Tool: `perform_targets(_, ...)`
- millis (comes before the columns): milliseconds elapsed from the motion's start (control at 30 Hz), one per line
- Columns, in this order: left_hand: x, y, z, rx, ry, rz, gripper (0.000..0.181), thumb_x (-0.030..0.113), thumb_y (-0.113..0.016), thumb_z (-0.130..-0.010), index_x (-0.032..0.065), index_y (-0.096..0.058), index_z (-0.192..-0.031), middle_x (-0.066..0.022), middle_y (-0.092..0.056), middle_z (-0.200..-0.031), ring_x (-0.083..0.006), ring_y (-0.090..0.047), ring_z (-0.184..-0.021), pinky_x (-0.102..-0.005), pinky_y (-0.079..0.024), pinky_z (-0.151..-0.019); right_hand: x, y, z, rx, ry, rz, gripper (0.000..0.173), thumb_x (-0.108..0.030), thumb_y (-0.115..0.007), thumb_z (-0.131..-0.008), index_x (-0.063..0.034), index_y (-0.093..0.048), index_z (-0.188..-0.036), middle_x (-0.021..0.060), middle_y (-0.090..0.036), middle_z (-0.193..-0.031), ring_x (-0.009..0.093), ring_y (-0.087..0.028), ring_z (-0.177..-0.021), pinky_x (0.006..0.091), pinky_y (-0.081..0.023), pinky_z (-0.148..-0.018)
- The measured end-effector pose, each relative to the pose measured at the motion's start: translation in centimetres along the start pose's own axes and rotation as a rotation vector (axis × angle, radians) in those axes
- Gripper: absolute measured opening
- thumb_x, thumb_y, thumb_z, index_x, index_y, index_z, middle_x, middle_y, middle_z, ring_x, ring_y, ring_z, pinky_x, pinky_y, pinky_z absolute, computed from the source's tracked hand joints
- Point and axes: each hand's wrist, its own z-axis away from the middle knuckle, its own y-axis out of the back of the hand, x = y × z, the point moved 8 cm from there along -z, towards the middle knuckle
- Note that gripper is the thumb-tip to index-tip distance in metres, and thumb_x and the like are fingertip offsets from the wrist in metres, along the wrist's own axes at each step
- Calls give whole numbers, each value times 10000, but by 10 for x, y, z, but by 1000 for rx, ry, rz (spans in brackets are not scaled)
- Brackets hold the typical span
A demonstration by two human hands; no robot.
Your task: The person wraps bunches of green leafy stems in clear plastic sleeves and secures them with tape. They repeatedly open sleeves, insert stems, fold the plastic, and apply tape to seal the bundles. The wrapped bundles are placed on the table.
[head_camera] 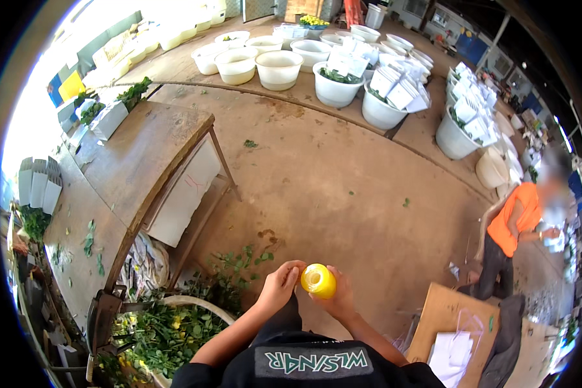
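Note:
A small yellow bottle (327, 287) is in front of my body, its round neck facing up towards me. My right hand (343, 299) is wrapped around its right side and holds it. Close by the bottle's left side is my left hand (282, 282), fingers curled and drawn together. Whether something small sits between those fingers cannot be made out. Below my left forearm stands a large round tub (201, 301) heaped with cut green leaves and stems (174, 334), with some yellow petals among them.
A worn wooden table (145, 128) on the left carries scattered leaves and white-wrapped bunches (109, 119). White plastic tubs (280, 72) line the back, several filled with wrapped bunches (397, 89). A person in an orange top (516, 213) is at the right, near a wooden board (436, 310) with papers (448, 356).

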Motion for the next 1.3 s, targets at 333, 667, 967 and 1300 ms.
perform_targets(333, 45, 31, -196, -364, -187, -721, 327, 340, -507, -802, 20, -502, -732, -134, -555, -680, -305, -555, -631, -383, -439, -559, 65, -42, -188, -190, 81, 4, 759, -196, -755, -525, -79, -364, -1165, 128, -491, -1061, 306, -494, -928, 383, -410, -754)
perform_targets(667, 3, 52, -382, -502, 176, -57, 275, 233, -381, -900, 26, -485, -752, -4, -499, -620, -83, -452, -560, -225, -392, -542, 158, -104, -381, -479, 75, -183, 765, -250, -751, -543, -110, -359, -1184, 116, -508, -1043, 303, -508, -942, 377, -426, -781)
perform_targets(967, 10, 103, -526, -172, 378, 189, 272, 279, -405, -890, 41, -490, -788, -20, -502, -650, -112, -472, -604, -249, -403, -578, 209, -171, -561, -824, 122, -365, 756, -238, -740, -562, -93, -344, -1191, 143, -504, -1087, 320, -509, -969, 373, -414, -824)
perform_targets(1300, 12, 229, -647, 300, 83, -192, 244, 147, -657, -729, 77, -572, -947, -37, -489, -819, -95, -450, -584, -217, -377, -526, 209, -298, -713, -863, 205, -331, 757, -238, -738, -559, -100, -343, -1189, 146, -506, -1077, 304, -496, -996, 385, -396, -842)
